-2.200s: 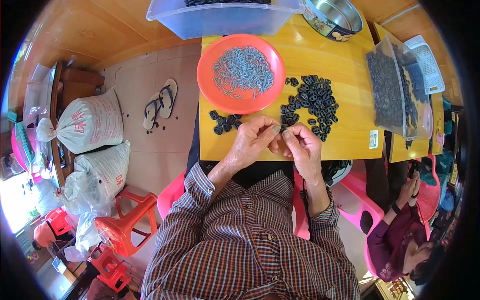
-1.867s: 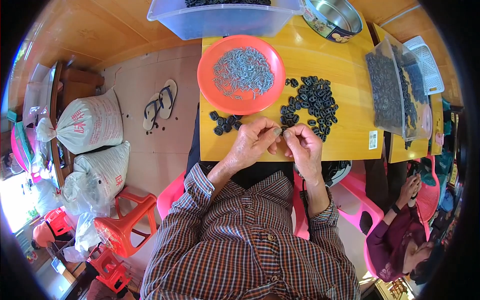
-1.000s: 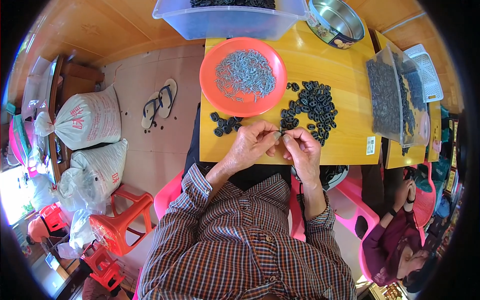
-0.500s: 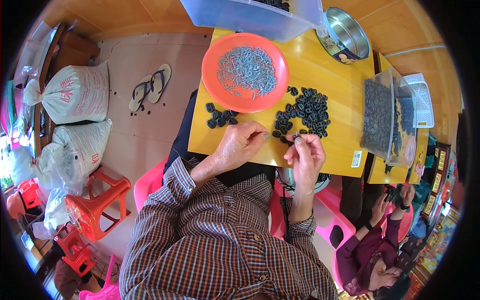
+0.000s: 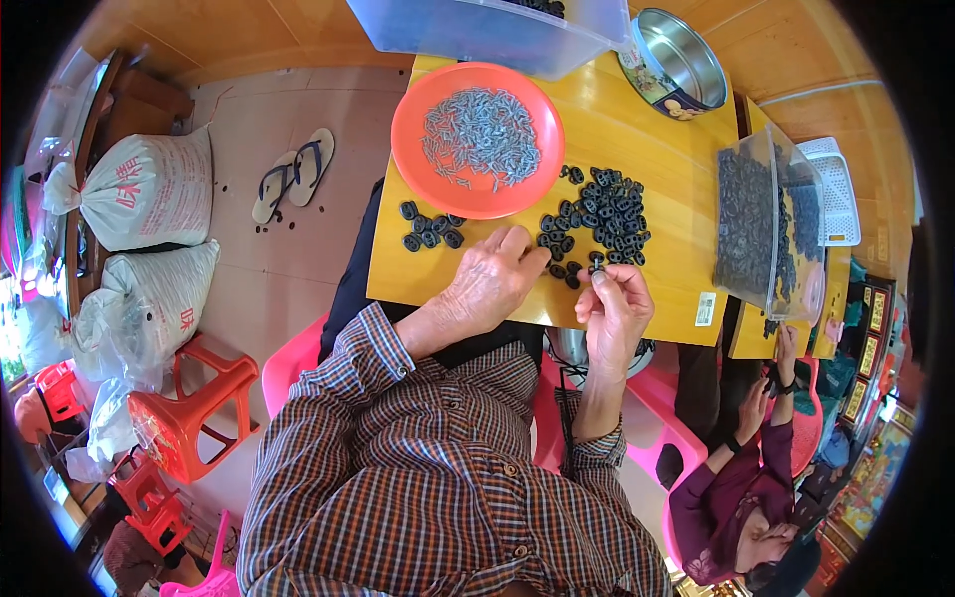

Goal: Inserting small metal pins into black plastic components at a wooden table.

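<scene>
My right hand (image 5: 615,306) pinches a small black oval part (image 5: 597,261) between thumb and fingertips at the table's front edge. A short light-coloured pin seems to stand up from that part. To its left, my left hand (image 5: 495,281) is closed with its fingertips turned down over the table; what they hold, if anything, is hidden. Beyond the hands lies a heap of black oval parts (image 5: 612,214) with small holes. A smaller group of similar black parts (image 5: 430,231) is beside my left hand. An orange-red bowl (image 5: 408,149) with many short grey pins (image 5: 482,134) stands behind.
A clear bin (image 5: 477,35) and an open round tin (image 5: 686,65) stand at the back of the yellow table (image 5: 657,308). Right, a clear box (image 5: 746,219) of black parts stands beside a white basket (image 5: 841,194). Another person (image 5: 741,478) sits lower right.
My left hand has shifted slightly forward and its fingers have turned down; the grey tip between them no longer shows. The right hand keeps its pinch. The other person's hand has reached toward the side table.
</scene>
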### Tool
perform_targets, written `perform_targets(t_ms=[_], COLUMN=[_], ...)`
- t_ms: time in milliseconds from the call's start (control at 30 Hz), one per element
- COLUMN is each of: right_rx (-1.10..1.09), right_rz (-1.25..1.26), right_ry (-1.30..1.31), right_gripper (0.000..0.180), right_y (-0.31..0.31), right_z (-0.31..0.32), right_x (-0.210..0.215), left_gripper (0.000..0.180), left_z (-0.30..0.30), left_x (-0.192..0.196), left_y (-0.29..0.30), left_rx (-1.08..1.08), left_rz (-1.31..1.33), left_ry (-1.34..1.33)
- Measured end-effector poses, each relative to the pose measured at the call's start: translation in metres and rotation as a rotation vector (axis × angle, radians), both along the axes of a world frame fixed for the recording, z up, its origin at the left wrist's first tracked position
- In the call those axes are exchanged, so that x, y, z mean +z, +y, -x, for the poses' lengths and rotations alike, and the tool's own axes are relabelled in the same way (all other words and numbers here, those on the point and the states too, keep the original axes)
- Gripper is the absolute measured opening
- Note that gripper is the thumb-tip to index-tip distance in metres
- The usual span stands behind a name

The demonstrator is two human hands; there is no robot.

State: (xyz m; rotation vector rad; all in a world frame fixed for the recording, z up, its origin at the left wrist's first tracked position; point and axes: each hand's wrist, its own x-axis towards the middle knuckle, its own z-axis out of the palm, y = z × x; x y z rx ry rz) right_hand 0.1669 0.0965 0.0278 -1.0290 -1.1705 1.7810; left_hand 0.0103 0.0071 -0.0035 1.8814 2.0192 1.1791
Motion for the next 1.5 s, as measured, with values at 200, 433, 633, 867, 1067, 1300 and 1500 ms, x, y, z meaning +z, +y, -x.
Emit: perform_targets(t_ms=[200, 433, 633, 867, 1067, 1300, 1500], right_rx=[0.031, 0.062, 0.033, 0.027, 0.033, 0.018, 0.084], right_rz=[0.042, 0.022, 0.014, 0.034, 0.042, 0.007, -0.016], right_ry=[0.053, 0.029, 0.012, 0.008, 0.016, -0.001, -0.023], right_gripper=[0.004, 0.005, 0.004, 0.008, 0.009, 0.009, 0.01], right_y=[-0.002, -0.003, -0.005, -0.002, -0.004, -0.009, -0.017], right_z=[0.003, 0.003, 0.006, 0.002, 0.006, 0.008, 0.015], right_x=[0.002, -0.002, 0.0, 0.004, 0.006, 0.015, 0.032], left_gripper=[0.029, 0.033, 0.033, 0.028, 0.026, 0.023, 0.028], left_z=[0.0, 0.001, 0.002, -0.003, -0.005, 0.0, 0.008], left_x=[0.001, 0.011, 0.006, -0.002, -0.002, -0.003, 0.005], left_y=[0.0, 0.0, 0.002, 0.007, 0.009, 0.006, -0.001], left_rx=[-0.036, -0.103, -0.113, -0.042, -0.033, 0.013, -0.199], left_rz=[0.042, 0.065, 0.059, 0.062, 0.082, -0.061, 0.047], left_ry=[0.136, 0.165, 0.151, 0.081, 0.107, -0.04, -1.454])
